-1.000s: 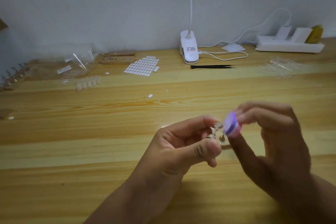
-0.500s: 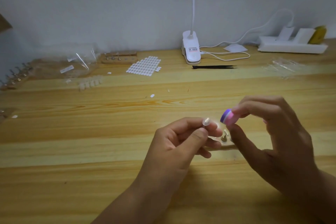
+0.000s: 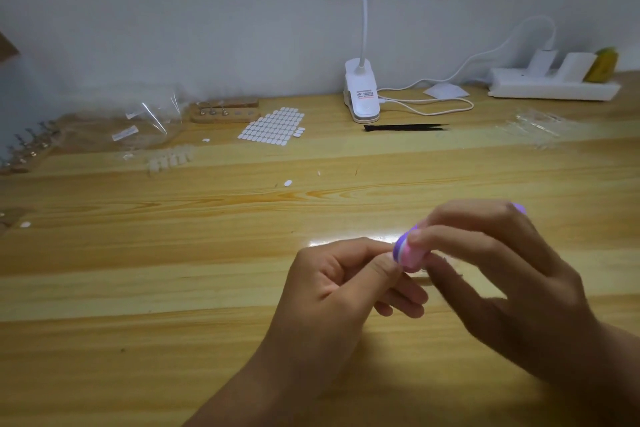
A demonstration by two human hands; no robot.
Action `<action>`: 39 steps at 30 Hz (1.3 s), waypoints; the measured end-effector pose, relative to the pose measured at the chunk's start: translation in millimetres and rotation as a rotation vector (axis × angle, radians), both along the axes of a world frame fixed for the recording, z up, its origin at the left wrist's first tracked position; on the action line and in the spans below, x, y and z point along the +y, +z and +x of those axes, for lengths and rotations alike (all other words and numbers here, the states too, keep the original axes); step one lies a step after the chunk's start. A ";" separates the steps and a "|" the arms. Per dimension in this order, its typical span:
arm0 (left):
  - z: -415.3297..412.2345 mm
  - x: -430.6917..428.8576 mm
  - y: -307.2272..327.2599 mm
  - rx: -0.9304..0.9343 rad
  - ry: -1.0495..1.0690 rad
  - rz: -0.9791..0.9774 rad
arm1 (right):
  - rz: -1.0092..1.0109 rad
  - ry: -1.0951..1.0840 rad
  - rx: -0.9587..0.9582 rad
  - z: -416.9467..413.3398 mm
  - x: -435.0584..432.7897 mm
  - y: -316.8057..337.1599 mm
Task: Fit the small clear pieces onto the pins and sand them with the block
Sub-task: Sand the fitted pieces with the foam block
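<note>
Since the earlier frame, the sanding block (image 3: 410, 253) has been swung in from the right and is now pressed up against the left fingertips, where half a second back it was held off with a gap between. The little clear piece that could be seen on its pin then is now hidden behind the block, so whether contact is actually made can't be told.

Head view, only one to go through. Just right of centre and low in the frame, the left hand (image 3: 341, 291) is pinched shut, thumb and forefinger together, presumably on the pin with its clear piece, though that bit is covered. The right hand (image 3: 498, 274) is clamped on the block, fingers over the top, thumb beneath, a bit motion-blurred.

Looks like the sanding step is in hand, fitting already done for this one. Short, light strokes would be called for next, with the pin held steady so the piece isn't popped off.

More clear pieces (image 3: 169, 160) are lined up on the counter (image 3: 138, 288) at the upper left, with a wooden pin holder (image 3: 225, 113) behind them.
</note>
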State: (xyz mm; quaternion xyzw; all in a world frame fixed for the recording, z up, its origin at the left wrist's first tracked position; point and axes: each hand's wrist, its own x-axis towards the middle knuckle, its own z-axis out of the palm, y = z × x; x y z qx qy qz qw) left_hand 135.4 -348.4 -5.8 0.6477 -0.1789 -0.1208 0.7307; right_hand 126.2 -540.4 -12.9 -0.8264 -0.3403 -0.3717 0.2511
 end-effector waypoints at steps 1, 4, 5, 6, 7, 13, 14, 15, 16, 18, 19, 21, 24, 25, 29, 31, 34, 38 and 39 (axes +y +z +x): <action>0.1 0.1 -0.3 0.006 -0.001 0.004 | -0.026 -0.029 0.008 4.1 -4.9 0.0; 0.6 -0.3 0.7 0.017 -0.030 -0.003 | -0.003 -0.052 0.048 7.7 -11.6 1.2; 0.6 -1.2 1.3 0.012 -0.040 -0.004 | 0.022 -0.020 0.048 5.3 -9.4 1.2; 0.6 -1.9 1.7 0.006 -0.050 -0.004 | 0.031 0.018 0.038 2.0 -5.5 1.1; 0.4 -2.3 2.0 0.003 -0.066 -0.008 | 0.015 0.048 0.022 -1.3 -2.1 0.4; 0.6 -0.7 2.5 0.040 -0.128 -0.013 | -0.015 -0.033 0.043 8.9 -12.5 3.0; 1.1 -1.0 2.1 0.037 -0.129 -0.012 | 0.025 -0.024 0.044 7.5 -10.7 3.8; 1.6 -1.2 1.7 0.028 -0.126 -0.010 | 0.053 -0.006 0.039 5.3 -8.2 4.1; 2.0 -1.3 1.1 0.017 -0.118 -0.005 | 0.062 0.011 0.034 2.6 -5.6 4.4; 2.7 -0.6 0.1 -0.015 -0.094 0.011 | 0.061 0.008 0.032 0.7 -3.8 5.9; 2.9 -0.2 -0.2 -0.031 -0.078 0.017 | 0.066 -0.024 0.040 1.9 -5.6 6.6; 2.6 0.6 -0.6 -0.055 -0.051 0.025 | 0.114 -0.134 0.095 5.5 -8.5 8.0; 2.6 0.9 -1.0 -0.083 -0.007 0.035 | 0.262 -0.213 0.285 9.3 -10.5 10.8; 2.9 1.4 -0.4 -0.094 0.011 0.038 | 0.317 -0.184 0.379 11.7 -9.6 13.4; 4.2 3.9 1.7 -0.168 0.133 0.102 | 0.239 -0.064 0.617 42.9 9.9 35.9; 4.5 4.7 2.9 -0.245 0.209 0.124 | 0.092 -0.033 0.621 69.7 30.4 47.2; 5.5 7.6 4.8 -0.372 0.354 0.074 | -0.138 0.070 0.637 117.8 73.2 52.6; 7.5 13.7 7.1 -0.429 0.540 0.036 | -0.394 0.122 0.664 170.8 147.0 39.4; 9.1 15.3 7.6 -0.409 0.574 0.010 | -0.465 0.118 0.632 179.3 163.2 34.8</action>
